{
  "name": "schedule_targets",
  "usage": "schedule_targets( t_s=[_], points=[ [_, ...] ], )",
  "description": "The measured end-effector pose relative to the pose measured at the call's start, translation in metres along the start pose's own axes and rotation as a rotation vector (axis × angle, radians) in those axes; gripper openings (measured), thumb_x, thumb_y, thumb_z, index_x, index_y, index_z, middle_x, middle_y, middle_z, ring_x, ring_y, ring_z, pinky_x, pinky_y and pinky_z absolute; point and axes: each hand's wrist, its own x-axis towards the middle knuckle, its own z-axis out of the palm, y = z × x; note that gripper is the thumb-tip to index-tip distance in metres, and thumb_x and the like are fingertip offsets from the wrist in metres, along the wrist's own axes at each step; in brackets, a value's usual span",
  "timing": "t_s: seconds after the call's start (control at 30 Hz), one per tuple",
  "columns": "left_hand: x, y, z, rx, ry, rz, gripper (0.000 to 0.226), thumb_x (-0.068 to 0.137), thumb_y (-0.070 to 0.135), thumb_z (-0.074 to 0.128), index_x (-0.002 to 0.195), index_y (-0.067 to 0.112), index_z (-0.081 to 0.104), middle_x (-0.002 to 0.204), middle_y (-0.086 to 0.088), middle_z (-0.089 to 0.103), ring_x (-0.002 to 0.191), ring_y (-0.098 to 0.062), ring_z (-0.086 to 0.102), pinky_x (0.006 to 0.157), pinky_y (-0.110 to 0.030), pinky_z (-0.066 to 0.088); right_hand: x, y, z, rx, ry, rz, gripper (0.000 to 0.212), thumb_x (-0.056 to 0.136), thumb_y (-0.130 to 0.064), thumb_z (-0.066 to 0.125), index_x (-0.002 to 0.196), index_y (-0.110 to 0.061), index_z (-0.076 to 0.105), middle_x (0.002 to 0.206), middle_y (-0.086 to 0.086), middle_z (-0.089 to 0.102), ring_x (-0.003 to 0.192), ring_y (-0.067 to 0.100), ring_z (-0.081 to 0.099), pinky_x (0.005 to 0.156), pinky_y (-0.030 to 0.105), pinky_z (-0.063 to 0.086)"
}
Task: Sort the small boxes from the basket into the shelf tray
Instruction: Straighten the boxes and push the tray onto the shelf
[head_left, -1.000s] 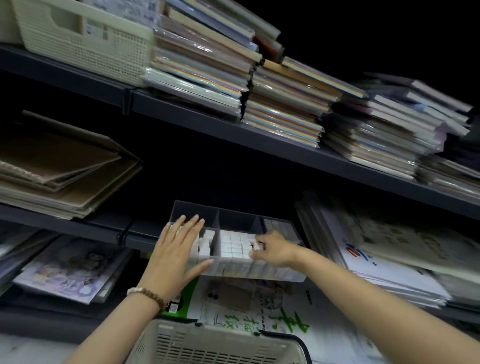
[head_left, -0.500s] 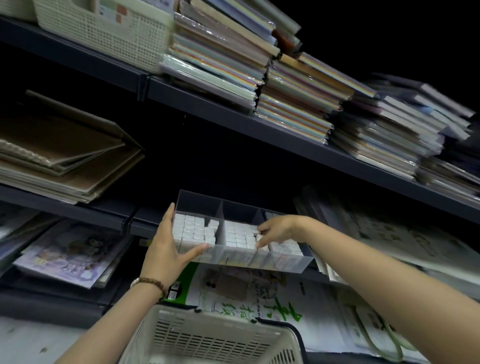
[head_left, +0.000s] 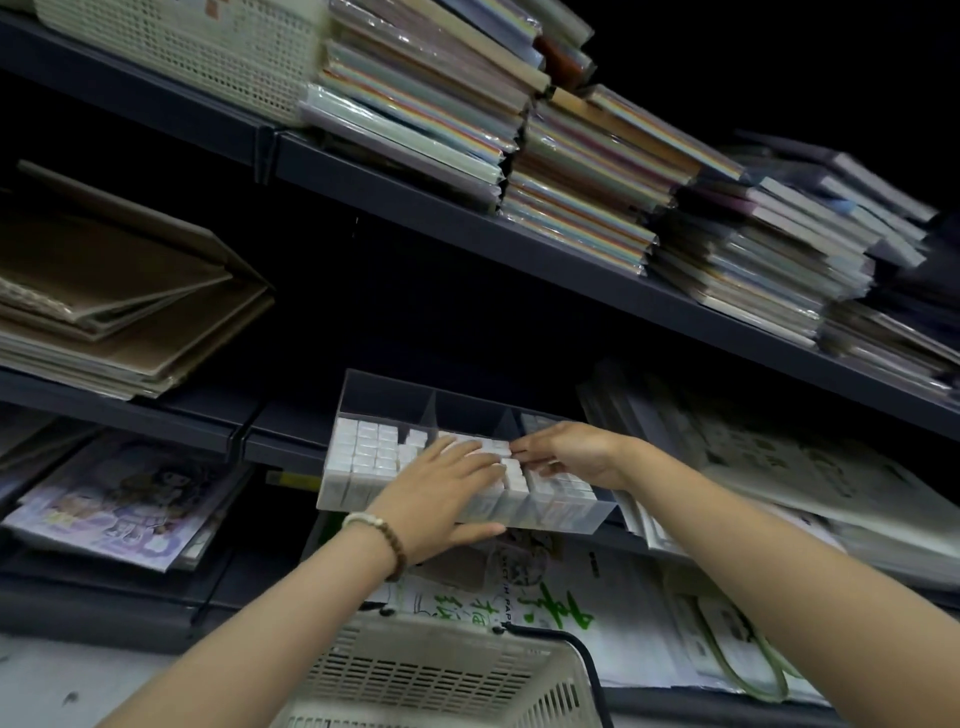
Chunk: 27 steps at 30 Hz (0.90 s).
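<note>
A clear plastic tray (head_left: 576, 512) with dividers sits on the middle shelf, its compartments packed with rows of small white boxes (head_left: 366, 449). My left hand (head_left: 441, 493) lies flat over the middle compartment, fingers straight on the box tops, thumb under the tray's front wall. My right hand (head_left: 566, 454) reaches in from the right, its fingertips pinching at a white box near the divider. The cream slotted basket (head_left: 441, 675) with a black handle sits below at the bottom edge; its inside is hidden.
Stacked paper pads (head_left: 571, 171) fill the top shelf beside a cream basket (head_left: 182, 47). Brown sketchbooks (head_left: 114, 296) lie at the left. Printed packs (head_left: 779, 467) lie right of the tray, an illustrated pad (head_left: 119, 499) lower left, and green-lettered paper bags (head_left: 561, 613) below the tray.
My left hand moved from gripping the tray's left front edge to lying flat on the middle boxes. My right hand stayed at the divider. The view tilted up slightly.
</note>
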Motion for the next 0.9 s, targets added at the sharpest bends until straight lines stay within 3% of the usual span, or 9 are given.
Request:
schedule_targets(
  t_s=[0.13, 0.3, 0.47, 0.57, 0.67, 0.77, 0.9],
  points=[
    [0.022, 0.003, 0.015, 0.021, -0.109, 0.059, 0.074, 0.085, 0.072, 0.023, 0.146, 0.028, 0.02, 0.154, 0.006, 0.02, 0.142, -0.013, 0.013, 0.112, -0.029, -0.009, -0.002, 0.0, -0.001, -0.002, -0.008, -0.016, 0.038, 0.099, -0.022, 0.042, 0.134, -0.008, 0.05, 0.132, 0.004, 0.057, 0.12, 0.015, 0.053, 0.098, 0.027, 0.042],
    [0.018, -0.004, 0.019, 0.118, -0.128, 0.086, 0.082, 0.08, 0.077, 0.011, 0.148, 0.031, 0.01, 0.156, 0.007, 0.011, 0.144, -0.016, 0.008, 0.111, -0.032, -0.013, -0.004, -0.004, 0.0, -0.055, -0.035, 0.001, 0.039, 0.101, -0.021, 0.04, 0.136, -0.007, 0.046, 0.138, 0.008, 0.051, 0.125, 0.018, 0.049, 0.099, 0.029, 0.042],
    [0.014, -0.004, 0.02, 0.151, -0.148, 0.068, 0.081, 0.082, 0.076, 0.014, 0.148, 0.031, 0.0, 0.157, 0.007, 0.007, 0.144, -0.017, 0.003, 0.114, -0.036, -0.009, -0.003, -0.017, 0.006, -0.091, 0.014, 0.048, 0.027, 0.099, -0.015, 0.043, 0.117, 0.002, 0.055, 0.102, 0.012, 0.055, 0.081, 0.016, 0.053, 0.084, 0.029, 0.047],
    [0.014, -0.006, 0.022, 0.145, -0.154, 0.056, 0.081, 0.082, 0.076, 0.014, 0.148, 0.032, -0.003, 0.157, 0.008, 0.006, 0.144, -0.016, 0.002, 0.116, -0.039, -0.004, -0.002, -0.02, 0.007, -0.02, 0.034, 0.088, 0.032, 0.099, -0.011, 0.041, 0.127, 0.004, 0.048, 0.122, 0.017, 0.057, 0.102, 0.022, 0.062, 0.09, 0.028, 0.052],
    [0.014, -0.006, 0.021, 0.128, -0.148, 0.061, 0.079, 0.083, 0.074, 0.016, 0.148, 0.031, -0.001, 0.157, 0.008, 0.005, 0.144, -0.015, 0.002, 0.116, -0.037, -0.003, -0.002, -0.025, 0.008, 0.083, 0.033, 0.142, 0.038, 0.099, -0.01, 0.042, 0.133, 0.007, 0.042, 0.13, 0.021, 0.053, 0.116, 0.026, 0.057, 0.099, 0.031, 0.048],
    [0.01, -0.011, 0.014, 0.095, -0.094, 0.009, 0.076, 0.089, 0.066, 0.025, 0.148, 0.027, 0.001, 0.157, 0.006, 0.007, 0.144, -0.014, 0.004, 0.116, -0.031, -0.003, 0.001, -0.031, 0.013, 0.158, -0.007, 0.198, 0.049, 0.099, -0.014, 0.045, 0.141, 0.006, 0.03, 0.143, 0.023, 0.04, 0.128, 0.027, 0.047, 0.106, 0.032, 0.041],
    [-0.022, -0.031, -0.001, 0.13, 0.11, -0.209, 0.078, 0.088, 0.063, 0.031, 0.149, 0.022, 0.003, 0.157, 0.005, 0.009, 0.145, -0.014, 0.003, 0.114, -0.032, -0.01, 0.008, -0.032, 0.015, 0.186, -0.071, 0.263, 0.062, 0.099, -0.021, 0.047, 0.146, 0.004, 0.016, 0.153, 0.022, 0.022, 0.141, 0.029, 0.027, 0.114, 0.037, 0.029]
  ],
)
